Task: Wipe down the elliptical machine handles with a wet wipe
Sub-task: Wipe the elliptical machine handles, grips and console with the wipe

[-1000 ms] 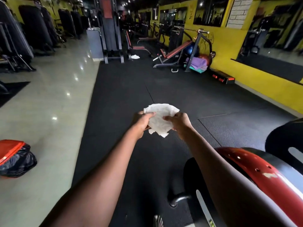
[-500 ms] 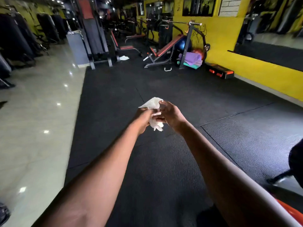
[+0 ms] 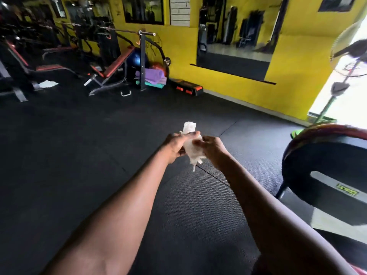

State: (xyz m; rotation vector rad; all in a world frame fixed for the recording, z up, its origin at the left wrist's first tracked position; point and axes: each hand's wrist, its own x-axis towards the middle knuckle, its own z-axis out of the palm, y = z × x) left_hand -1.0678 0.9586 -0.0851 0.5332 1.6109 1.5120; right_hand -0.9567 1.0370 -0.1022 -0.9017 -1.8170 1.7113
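Wet wipe: white, crumpled, held out in front above black rubber floor | left hand: fingers curled round wipe | right hand: pinched wipe's other side | elliptical machine: red-and-black housing stood near, at right, handles not visible | yellow wall behind.

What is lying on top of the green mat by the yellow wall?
A rolled purple mat lies on the green mat; what the purple roll covers cannot be seen.
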